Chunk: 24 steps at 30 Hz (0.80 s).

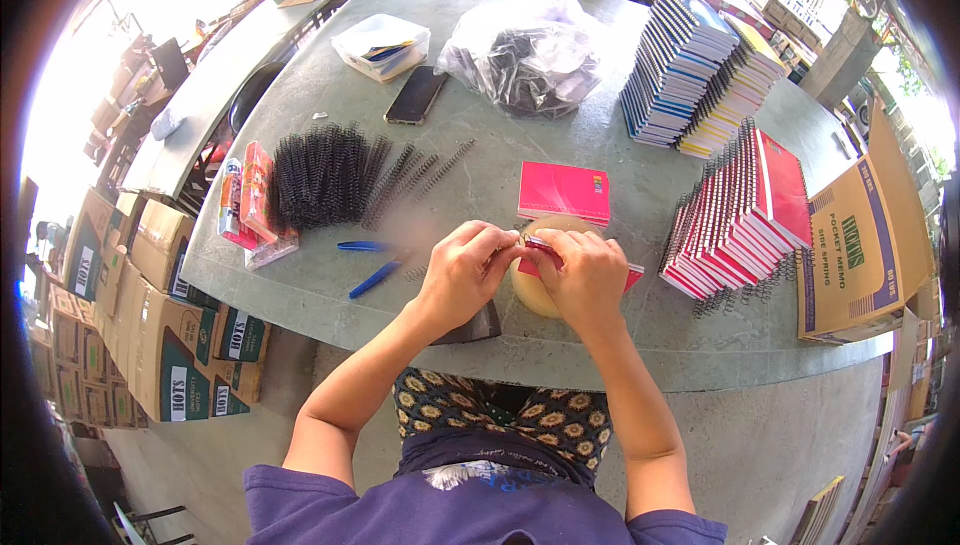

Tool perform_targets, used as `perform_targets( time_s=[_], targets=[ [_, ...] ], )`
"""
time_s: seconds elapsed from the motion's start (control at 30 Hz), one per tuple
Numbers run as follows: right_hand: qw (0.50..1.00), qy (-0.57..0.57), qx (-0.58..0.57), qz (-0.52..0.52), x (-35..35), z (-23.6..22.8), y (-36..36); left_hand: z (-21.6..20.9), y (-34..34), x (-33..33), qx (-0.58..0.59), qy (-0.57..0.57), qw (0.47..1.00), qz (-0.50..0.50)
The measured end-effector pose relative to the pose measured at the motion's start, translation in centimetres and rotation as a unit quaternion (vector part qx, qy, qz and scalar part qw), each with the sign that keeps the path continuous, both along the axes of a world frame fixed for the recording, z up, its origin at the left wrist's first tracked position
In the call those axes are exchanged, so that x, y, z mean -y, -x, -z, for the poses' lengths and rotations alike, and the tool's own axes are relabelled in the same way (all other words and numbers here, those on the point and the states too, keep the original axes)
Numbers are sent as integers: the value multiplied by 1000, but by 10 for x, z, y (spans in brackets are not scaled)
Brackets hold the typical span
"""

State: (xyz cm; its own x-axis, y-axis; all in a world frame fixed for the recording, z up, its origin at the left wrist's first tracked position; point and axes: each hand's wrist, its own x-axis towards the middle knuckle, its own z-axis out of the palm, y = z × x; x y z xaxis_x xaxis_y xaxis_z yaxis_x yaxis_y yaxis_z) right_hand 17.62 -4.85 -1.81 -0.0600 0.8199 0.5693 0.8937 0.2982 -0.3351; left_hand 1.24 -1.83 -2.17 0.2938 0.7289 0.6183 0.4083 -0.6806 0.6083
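Observation:
My left hand [464, 272] and my right hand [583, 271] meet above the table's near edge, both pinching a small red notebook [632, 276] and a dark wire spiral at its top edge. Most of the notebook is hidden under my right hand. A tan roll of tape [527, 291] lies beneath my hands. Just behind them lies a red notebook [564, 191], flat on the green table [480, 155]. A heap of black spiral coils [330, 175] spreads to the left.
Two blue pens [372, 263] lie left of my hands. Stacks of spiral-bound notebooks [745, 213] stand at right and back right [690, 70]. A phone [416, 95], a plastic tub [382, 47] and a clear bag of coils [525, 55] sit at the back. Cardboard boxes [860, 245] flank the table.

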Motion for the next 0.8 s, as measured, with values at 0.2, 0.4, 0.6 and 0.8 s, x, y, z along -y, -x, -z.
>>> perform_targets(
  time_s=[0.2, 0.4, 0.6, 0.8],
  targets=[
    [999, 24, 32, -31, 5, -2, -2, -3, 20, -22, -106, 74, 991, 43],
    [995, -58, -11, -82, -7, 3, 2, -22, 15, -16, -156, 83, 983, 44],
    [990, 117, 59, -48, 4, -14, -4, -27, 29, -18, -169, 80, 981, 48],
    [993, 88, 31, -77, 9, -7, -7, -18, 30, -20, -133, 106, 979, 115]
  ],
)
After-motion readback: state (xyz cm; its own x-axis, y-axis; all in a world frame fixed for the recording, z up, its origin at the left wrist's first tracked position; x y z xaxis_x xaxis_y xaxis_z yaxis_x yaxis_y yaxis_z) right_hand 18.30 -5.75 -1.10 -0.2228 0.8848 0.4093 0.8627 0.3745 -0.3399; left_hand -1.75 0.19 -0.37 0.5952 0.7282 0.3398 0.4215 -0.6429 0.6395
